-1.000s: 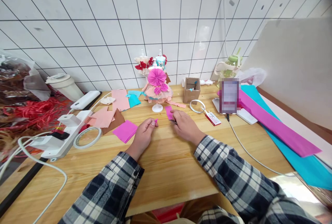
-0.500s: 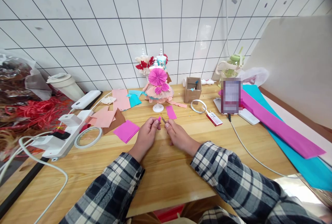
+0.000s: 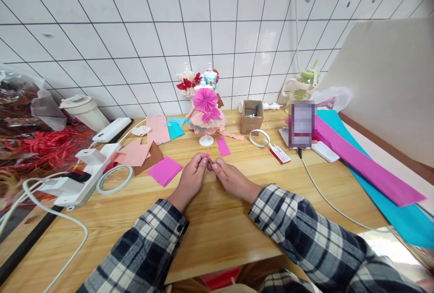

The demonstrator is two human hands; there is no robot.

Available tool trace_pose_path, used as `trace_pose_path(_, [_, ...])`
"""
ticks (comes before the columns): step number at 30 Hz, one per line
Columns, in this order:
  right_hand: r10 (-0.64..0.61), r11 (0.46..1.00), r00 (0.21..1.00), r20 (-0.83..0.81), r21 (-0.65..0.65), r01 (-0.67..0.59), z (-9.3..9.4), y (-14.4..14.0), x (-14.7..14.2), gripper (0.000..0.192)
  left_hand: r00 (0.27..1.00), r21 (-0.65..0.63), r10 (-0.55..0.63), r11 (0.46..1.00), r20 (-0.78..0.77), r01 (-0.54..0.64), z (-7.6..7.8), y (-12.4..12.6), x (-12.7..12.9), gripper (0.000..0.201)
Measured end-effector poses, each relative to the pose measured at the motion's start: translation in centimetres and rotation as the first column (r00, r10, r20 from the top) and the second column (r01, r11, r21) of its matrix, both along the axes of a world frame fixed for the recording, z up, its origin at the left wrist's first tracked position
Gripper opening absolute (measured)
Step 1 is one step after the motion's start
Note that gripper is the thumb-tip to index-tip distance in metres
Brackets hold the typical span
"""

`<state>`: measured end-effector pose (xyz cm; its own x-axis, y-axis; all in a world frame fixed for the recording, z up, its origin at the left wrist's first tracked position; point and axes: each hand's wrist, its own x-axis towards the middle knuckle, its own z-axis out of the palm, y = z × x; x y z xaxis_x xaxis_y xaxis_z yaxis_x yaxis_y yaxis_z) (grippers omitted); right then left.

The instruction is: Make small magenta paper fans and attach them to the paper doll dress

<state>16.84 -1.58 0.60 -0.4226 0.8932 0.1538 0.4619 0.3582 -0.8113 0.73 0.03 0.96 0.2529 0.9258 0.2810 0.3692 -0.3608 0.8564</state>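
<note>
Between the fingertips of my left hand [image 3: 192,173] is a small pleated bit of magenta paper [image 3: 208,155]. My right hand [image 3: 233,176] is closed round a small pointed metal tool [image 3: 210,161], its tip against the paper; the grip hides most of it. The two hands meet over the table, fingers nearly touching. Just beyond them a miniature dress form [image 3: 206,119] wears a pink ruffled paper dress with magenta fan rosettes. A magenta strip [image 3: 223,146] lies by its white base, and a stack of magenta squares [image 3: 165,171] lies left of my left hand.
A tape roll [image 3: 115,180], a power strip [image 3: 88,175] and pink paper [image 3: 135,153] are at left. To the right are a small cardboard box [image 3: 252,116], a white ring [image 3: 259,138], a phone [image 3: 301,123] with a cable, and long magenta paper [image 3: 366,162].
My right hand has shifted slightly left, bringing the metal tool closer to the magenta bit. Less of the tool shows now. My left hand has barely moved.
</note>
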Motion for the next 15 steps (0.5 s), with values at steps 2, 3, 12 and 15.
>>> trace_pose_path(2, [-0.006, 1.0, 1.0, 0.021, 0.014, 0.006, 0.02, -0.03, -0.01, 0.022, 1.0, -0.001, -0.001, 1.0, -0.01, 0.001, 0.0, 0.06, -0.06, 0.021])
trace_pose_path(3, [-0.008, 1.0, 0.999, 0.031, 0.022, 0.008, 0.01, -0.04, -0.01, 0.021, 1.0, -0.003, -0.004, 1.0, -0.019, 0.004, -0.02, 0.1, -0.11, 0.021])
trace_pose_path(12, [-0.065, 0.997, 0.992, 0.107, 0.052, 0.06, -0.26, 0.3, 0.17, 0.025, 0.995, 0.018, 0.019, 1.0, -0.096, -0.017, -0.02, 0.05, -0.41, 0.023])
trace_pose_path(15, [-0.061, 0.997, 0.993, 0.106, 0.058, 0.055, -0.24, 0.38, 0.28, 0.026, 0.996, 0.01, 0.008, 1.0, -0.093, -0.007, 0.21, -0.04, -0.38, 0.024])
